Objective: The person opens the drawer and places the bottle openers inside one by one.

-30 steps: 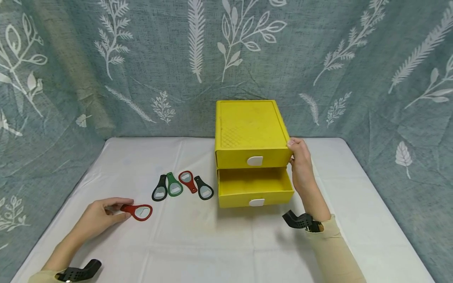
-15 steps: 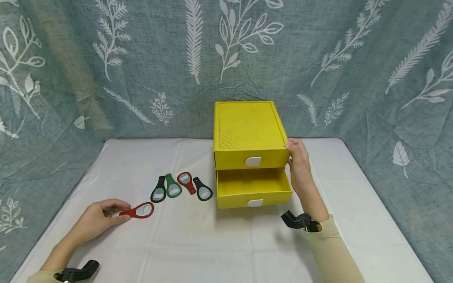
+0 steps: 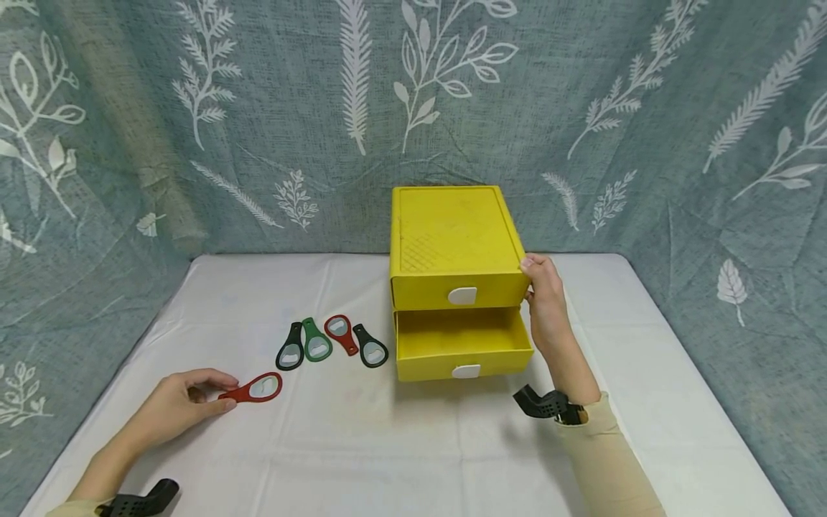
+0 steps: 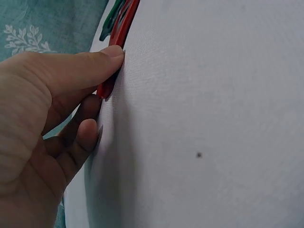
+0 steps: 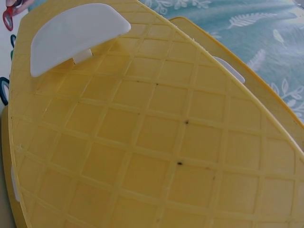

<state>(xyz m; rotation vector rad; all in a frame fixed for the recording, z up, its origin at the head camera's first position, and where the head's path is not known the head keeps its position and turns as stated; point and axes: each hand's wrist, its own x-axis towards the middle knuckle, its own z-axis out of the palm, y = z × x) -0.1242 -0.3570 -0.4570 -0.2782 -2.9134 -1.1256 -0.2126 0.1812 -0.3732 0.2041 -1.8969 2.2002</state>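
My left hand (image 3: 171, 406) pinches a red bottle opener (image 3: 263, 388) by its handle end, low over the white cloth at the left. In the left wrist view the thumb lies along that red opener (image 4: 124, 26), with the other fingers curled below. A yellow two-drawer box (image 3: 459, 230) stands at the back; its top drawer is closed and its bottom drawer (image 3: 465, 365) is pulled out, with nothing seen inside. My right hand (image 3: 549, 309) grips the box's right front edge, thumb at the top corner. A yellow ribbed panel (image 5: 156, 128) with a white tab fills the right wrist view.
Several more bottle openers lie in a row left of the box: a black one (image 3: 290, 352), a green one (image 3: 317, 345), a red one (image 3: 342, 332) and another black one (image 3: 371, 350). A patterned green curtain (image 3: 291, 108) hangs behind and beside the table.
The red opener in my left hand has tipped slightly, its handle end lower and its ring end turned a little away from me. My right hand keeps its hold on the box.
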